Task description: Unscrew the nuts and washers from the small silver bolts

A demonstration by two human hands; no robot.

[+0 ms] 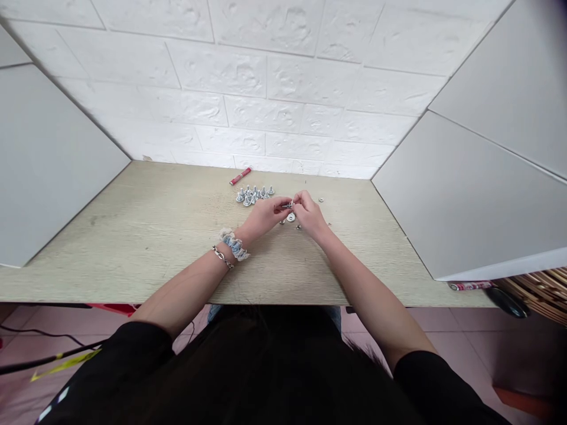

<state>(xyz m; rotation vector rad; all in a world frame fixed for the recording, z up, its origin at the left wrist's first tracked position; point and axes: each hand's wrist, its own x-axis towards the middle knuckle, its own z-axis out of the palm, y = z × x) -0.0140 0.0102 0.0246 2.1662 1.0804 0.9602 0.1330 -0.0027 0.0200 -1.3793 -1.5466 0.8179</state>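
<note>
My left hand (264,215), with a scrunchie and chain bracelet at its wrist, pinches a small metal bolt (287,206). Touching or almost touching the bolt's right end are the closed fingertips of my right hand (307,213); what they grip is too small to make out. Just below the fingertips a round washer (291,218) lies on the table, with small metal pieces (298,227) beside it. Several bolts with wide round bases (254,195) stand grouped behind my left hand. A small nut (321,199) lies to the right of my right hand.
The wooden table (177,236) carries a red tube (240,176) near the white brick wall (266,112). Grey panels stand at left (57,153) and right (478,200). Another red tube (472,285), a dark object and a woven basket (540,289) are at the lower right.
</note>
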